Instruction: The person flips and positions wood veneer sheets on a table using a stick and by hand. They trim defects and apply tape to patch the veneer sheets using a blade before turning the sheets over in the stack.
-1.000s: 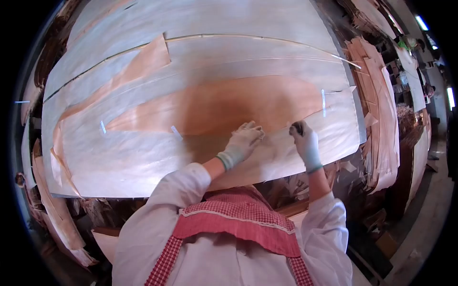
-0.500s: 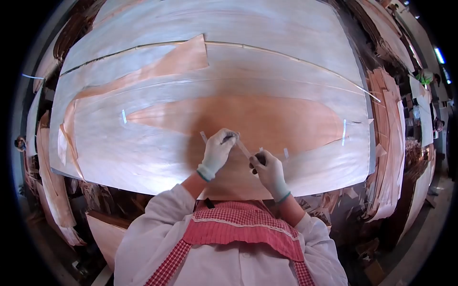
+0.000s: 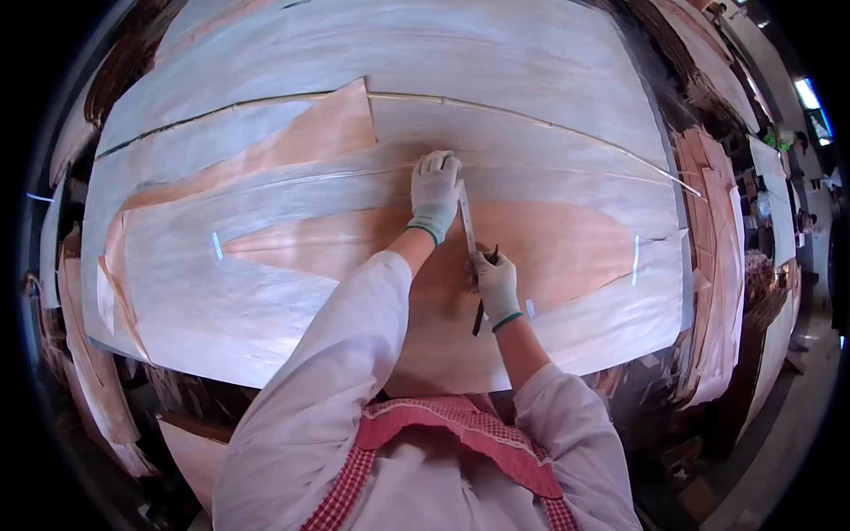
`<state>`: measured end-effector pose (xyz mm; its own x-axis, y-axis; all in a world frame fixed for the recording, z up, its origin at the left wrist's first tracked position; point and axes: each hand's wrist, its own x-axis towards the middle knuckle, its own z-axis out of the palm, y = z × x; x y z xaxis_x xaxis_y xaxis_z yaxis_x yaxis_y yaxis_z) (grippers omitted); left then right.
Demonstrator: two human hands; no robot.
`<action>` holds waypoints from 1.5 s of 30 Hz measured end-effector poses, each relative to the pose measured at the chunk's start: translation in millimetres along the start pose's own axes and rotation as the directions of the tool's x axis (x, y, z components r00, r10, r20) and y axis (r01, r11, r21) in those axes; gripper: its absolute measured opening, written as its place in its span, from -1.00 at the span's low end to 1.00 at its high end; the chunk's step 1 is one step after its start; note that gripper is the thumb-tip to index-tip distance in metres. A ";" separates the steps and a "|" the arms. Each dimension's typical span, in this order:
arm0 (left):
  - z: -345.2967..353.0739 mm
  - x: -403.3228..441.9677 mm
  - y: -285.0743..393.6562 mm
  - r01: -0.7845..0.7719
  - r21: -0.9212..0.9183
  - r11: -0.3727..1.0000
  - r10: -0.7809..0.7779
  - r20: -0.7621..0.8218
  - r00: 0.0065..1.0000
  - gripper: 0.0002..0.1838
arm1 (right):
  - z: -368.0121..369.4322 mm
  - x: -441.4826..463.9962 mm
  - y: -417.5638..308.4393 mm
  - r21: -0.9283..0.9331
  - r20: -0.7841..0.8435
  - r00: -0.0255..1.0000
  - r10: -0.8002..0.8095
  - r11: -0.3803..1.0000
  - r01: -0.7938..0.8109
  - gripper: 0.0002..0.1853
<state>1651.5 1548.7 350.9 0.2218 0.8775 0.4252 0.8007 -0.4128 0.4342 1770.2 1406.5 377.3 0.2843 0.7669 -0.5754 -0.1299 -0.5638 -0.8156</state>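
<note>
My left hand [image 3: 434, 190], in a white glove, rests over the upper edge of an orange-brown tapered veneer piece [image 3: 567, 239], its fingers bent and pinching the top end of a narrow whitish tape strip [image 3: 468, 218]. That strip runs down across the veneer piece to my right hand [image 3: 497, 288], gloved too. My right fingers are closed around a slim black tool [image 3: 479, 319] whose exact kind is unclear, and they touch the strip's lower end. Short tape pieces stick at the left tip [image 3: 217, 246], right end [image 3: 636, 259] and lower edge [image 3: 530, 308] of the veneer piece.
A large pale veneer sheet [image 3: 204, 310] lies beneath. A long thin stick [image 3: 513, 111] crosses it, over a torn veneer offcut [image 3: 328, 124]. Stacked veneer strips [image 3: 713, 265] stand along the right side. Scraps lie below the front edge.
My left hand has moved up and away from me with the tape strip, to the veneer piece's upper edge. My right hand has moved slightly up and right; its black tool now shows.
</note>
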 end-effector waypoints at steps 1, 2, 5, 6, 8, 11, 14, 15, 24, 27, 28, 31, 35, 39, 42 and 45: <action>-0.2 -7.0 4.5 0.049 0.055 0.997 -0.050 0.011 0.999 -0.75 | -2.2 1.4 3.6 -0.045 -0.004 1.000 -0.020 0.999 0.020 -0.84; -2.4 -18.4 9.3 0.046 0.053 0.998 -0.049 0.064 0.997 -0.67 | -4.0 7.7 10.1 -0.085 -0.005 0.999 -0.045 0.995 0.044 -0.83; -10.8 -42.1 12.2 0.023 0.083 0.996 -0.041 0.224 0.974 -0.46 | -27.7 34.7 2.4 -0.720 0.141 0.781 -0.608 0.479 0.503 -0.79; -13.6 -37.7 12.0 0.018 0.109 0.994 -0.046 0.262 0.964 -0.42 | -45.4 47.1 -15.0 -0.753 0.182 0.800 -0.571 0.443 0.487 -0.80; -15.6 -27.5 24.0 0.051 0.136 0.989 -0.090 0.304 0.948 -0.44 | -83.3 67.2 -46.9 -0.704 0.137 0.871 -0.473 0.572 0.421 -0.80; 5.5 -9.3 55.2 -0.048 0.082 0.995 0.022 0.293 0.956 -0.45 | -123.0 84.2 -69.0 -0.373 -0.003 0.966 -0.257 0.897 0.237 -0.81; 33.3 4.4 104.2 -0.315 -0.077 0.946 0.322 0.329 0.888 -0.46 | -137.2 101.9 -48.6 -0.140 -0.046 0.997 -0.062 0.989 0.055 -0.82; 47.3 8.9 109.0 -0.448 -0.123 0.885 0.463 0.316 0.828 -0.46 | -139.8 108.8 -46.0 -0.405 -0.053 0.953 -0.299 0.879 0.253 -0.82; 124.6 37.7 160.6 -0.579 0.060 0.813 0.528 0.343 0.777 -0.51 | -227.0 172.9 -97.5 -0.742 -0.046 0.966 -0.255 0.656 0.138 -0.75; 154.3 28.2 191.6 -0.513 -0.045 0.857 0.477 0.447 0.757 -0.49 | -238.7 170.2 -82.7 -0.794 -0.135 0.959 -0.248 0.606 0.045 -0.65; 155.1 24.6 199.1 -0.512 0.000 0.859 0.451 0.473 0.757 -0.48 | -246.9 178.9 -50.0 -0.802 -0.121 0.913 -0.390 0.581 0.141 -0.65; 142.3 30.8 220.7 -0.510 0.133 0.850 0.362 0.555 0.749 -0.48 | -242.5 153.9 -23.9 -0.678 -0.226 0.902 -0.368 0.725 0.126 -0.65; 138.6 39.7 234.7 -0.354 0.056 0.934 0.279 0.507 0.815 -0.54 | -261.2 82.1 -49.4 -0.299 -0.233 0.966 -0.114 0.953 0.041 -0.70; 128.7 16.0 233.1 -0.128 -0.095 0.987 0.146 0.221 0.964 -0.52 | -302.8 92.4 -29.2 -0.170 -0.374 0.878 -0.299 0.953 0.252 -0.70; 124.0 10.1 214.1 -0.084 -0.060 0.995 0.096 0.235 0.967 -0.43 | -281.1 86.0 -70.9 -0.056 -0.238 0.963 -0.126 0.992 0.116 -0.66; 123.0 21.4 214.5 -0.265 -0.111 0.958 0.287 0.316 0.904 -0.45 | -258.2 117.9 -60.3 -0.150 -0.159 0.984 -0.085 0.987 0.061 -0.56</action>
<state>1896.4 1509.0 355.4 0.6059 0.7525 0.2581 0.6463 -0.6548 0.3918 2056.8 1451.8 374.3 0.4415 0.7535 -0.4871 0.0319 -0.5557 -0.8308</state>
